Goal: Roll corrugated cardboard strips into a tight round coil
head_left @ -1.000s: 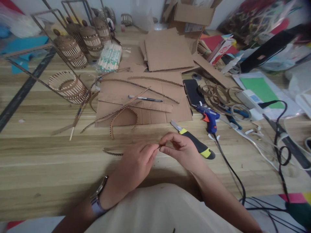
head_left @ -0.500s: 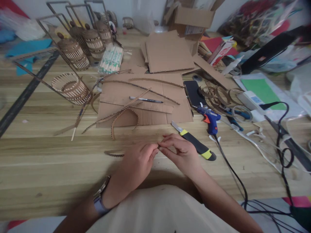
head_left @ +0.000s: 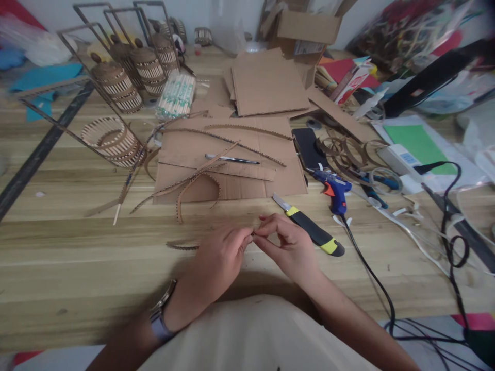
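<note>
A narrow corrugated cardboard strip pokes out to the left from beneath my left hand, whose fingers are closed around it. My right hand pinches at a small dark end of it, thumb against forefinger, right where the fingertips of both hands meet. Most of the strip is covered by my fingers. Just past my right hand lies a utility knife with a black and yellow handle and its blade out. Several more cardboard strips and a pen rest on a flat cardboard sheet ahead of my hands.
A blue glue gun lies on the right, its cord running toward me. Beyond it are a phone and coiled strips. Lantern-like stick-and-cardboard models stand at the back left, near a bag of sticks.
My right fingertips have shifted very slightly at the strip's end, the forefinger a little more bent. Everything else stays in place.
</note>
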The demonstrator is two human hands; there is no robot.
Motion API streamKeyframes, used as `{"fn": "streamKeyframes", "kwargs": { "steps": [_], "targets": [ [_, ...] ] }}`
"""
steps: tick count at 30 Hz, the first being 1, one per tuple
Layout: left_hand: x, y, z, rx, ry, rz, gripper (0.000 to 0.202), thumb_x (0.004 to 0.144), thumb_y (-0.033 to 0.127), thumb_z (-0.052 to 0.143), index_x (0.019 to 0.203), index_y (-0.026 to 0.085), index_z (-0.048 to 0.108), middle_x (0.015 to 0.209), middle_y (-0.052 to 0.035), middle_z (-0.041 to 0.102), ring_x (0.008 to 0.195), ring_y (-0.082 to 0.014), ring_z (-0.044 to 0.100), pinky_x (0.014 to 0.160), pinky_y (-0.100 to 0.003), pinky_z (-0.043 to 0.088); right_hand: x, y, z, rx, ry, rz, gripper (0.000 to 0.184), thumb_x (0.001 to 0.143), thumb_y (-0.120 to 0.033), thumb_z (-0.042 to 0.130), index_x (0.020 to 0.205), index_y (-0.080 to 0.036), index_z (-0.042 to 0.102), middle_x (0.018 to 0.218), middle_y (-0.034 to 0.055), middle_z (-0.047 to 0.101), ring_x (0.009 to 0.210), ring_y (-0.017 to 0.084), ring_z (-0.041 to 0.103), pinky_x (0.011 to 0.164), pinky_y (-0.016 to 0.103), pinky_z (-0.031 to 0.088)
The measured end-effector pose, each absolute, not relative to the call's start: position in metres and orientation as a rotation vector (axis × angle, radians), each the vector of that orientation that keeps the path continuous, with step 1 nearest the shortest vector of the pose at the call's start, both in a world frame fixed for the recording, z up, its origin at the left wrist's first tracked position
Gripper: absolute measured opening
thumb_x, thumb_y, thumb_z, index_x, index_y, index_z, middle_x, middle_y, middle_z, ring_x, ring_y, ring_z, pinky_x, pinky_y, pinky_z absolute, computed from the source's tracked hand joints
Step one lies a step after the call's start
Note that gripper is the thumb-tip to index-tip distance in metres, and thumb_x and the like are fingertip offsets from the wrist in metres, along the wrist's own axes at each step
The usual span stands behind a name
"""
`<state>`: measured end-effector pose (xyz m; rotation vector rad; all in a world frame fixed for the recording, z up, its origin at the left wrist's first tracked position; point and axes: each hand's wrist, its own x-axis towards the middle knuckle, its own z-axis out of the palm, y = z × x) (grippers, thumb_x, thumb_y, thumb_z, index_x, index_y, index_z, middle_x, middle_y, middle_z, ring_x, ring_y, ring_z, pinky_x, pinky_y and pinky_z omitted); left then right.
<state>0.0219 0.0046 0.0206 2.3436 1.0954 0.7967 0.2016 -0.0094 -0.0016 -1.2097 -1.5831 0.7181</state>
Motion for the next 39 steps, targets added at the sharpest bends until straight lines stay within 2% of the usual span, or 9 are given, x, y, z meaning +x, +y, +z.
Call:
{"fn": "streamKeyframes", "kwargs": {
  "steps": [4, 7, 11, 22, 30, 33, 39],
  "targets": [
    [0.023, 0.005, 0.021, 2.285, 1.088, 0.851, 0.022, 0.103, 0.015, 0.045, 0.103, 0.014, 0.067, 0.089, -0.0077, 0.079, 0.079, -0.0201, 0.074, 0.069, -0.03, 0.057, 0.203, -0.009, 0.0, -1.236, -1.579, 0.728, 0.01, 0.085, -0.018, 0.074, 0.078, -0.025, 0.071, 0.076, 0.0003, 0.073, 0.079, 0.019, 0.072, 0.073, 0.033, 0.06],
    [0.022, 0.003, 0.018, 2.282, 1.148, 0.85, 0.02, 0.103, 0.018, 0.049, 0.098, 0.014, 0.068, 0.082, -0.0057, 0.078, 0.071, -0.0189, 0.073, 0.065, -0.028, 0.055, 0.205, -0.009, 0.0, -1.262, -1.583, 0.758, 0.009, 0.086, -0.02, 0.073, 0.079, -0.024, 0.072, 0.076, 0.0012, 0.073, 0.076, 0.019, 0.072, 0.066, 0.03, 0.057],
    [0.021, 0.001, 0.018, 2.303, 1.154, 0.847, 0.02, 0.102, 0.018, 0.051, 0.092, 0.015, 0.068, 0.077, -0.0039, 0.076, 0.066, -0.018, 0.071, 0.06, -0.027, 0.052, 0.204, -0.009, -0.001, -1.245, -1.557, 0.806, 0.009, 0.085, -0.019, 0.074, 0.078, -0.024, 0.073, 0.076, 0.0006, 0.073, 0.074, 0.018, 0.071, 0.067, 0.029, 0.056],
    [0.02, 0.001, 0.022, 2.318, 1.1, 0.865, 0.022, 0.101, 0.014, 0.048, 0.091, 0.013, 0.067, 0.076, -0.0048, 0.074, 0.066, -0.0177, 0.069, 0.061, -0.028, 0.05, 0.207, -0.008, 0.005, -1.21, -1.494, 1.029, 0.005, 0.082, -0.02, 0.075, 0.079, -0.023, 0.075, 0.078, 0.0019, 0.075, 0.075, 0.017, 0.07, 0.069, 0.029, 0.055],
    [0.022, 0.0, 0.02, 2.3, 1.152, 0.887, 0.021, 0.1, 0.015, 0.049, 0.088, 0.014, 0.067, 0.072, -0.0026, 0.073, 0.063, -0.0159, 0.067, 0.06, -0.026, 0.048, 0.204, -0.008, 0.005, -1.179, -1.389, 1.161, 0.006, 0.08, -0.016, 0.07, 0.078, -0.021, 0.073, 0.074, 0.0003, 0.072, 0.067, 0.013, 0.068, 0.06, 0.024, 0.054],
    [0.023, 0.0, 0.019, 2.277, 1.176, 0.887, 0.022, 0.1, 0.016, 0.049, 0.088, 0.016, 0.067, 0.071, -0.0018, 0.073, 0.062, -0.0158, 0.067, 0.059, -0.026, 0.048, 0.201, -0.01, 0.003, -1.204, -1.402, 1.085, 0.006, 0.08, -0.016, 0.069, 0.076, -0.021, 0.07, 0.071, -0.0004, 0.07, 0.064, 0.013, 0.066, 0.057, 0.024, 0.052],
    [0.024, -0.004, 0.023, 2.269, 1.209, 0.885, 0.023, 0.102, 0.02, 0.049, 0.088, 0.017, 0.068, 0.074, -0.0028, 0.076, 0.064, -0.0169, 0.07, 0.06, -0.027, 0.048, 0.196, -0.016, 0.001, -1.245, -1.562, 0.66, 0.013, 0.083, -0.011, 0.067, 0.078, -0.023, 0.066, 0.068, -0.0029, 0.065, 0.064, 0.013, 0.064, 0.06, 0.026, 0.051]
  ]
}}
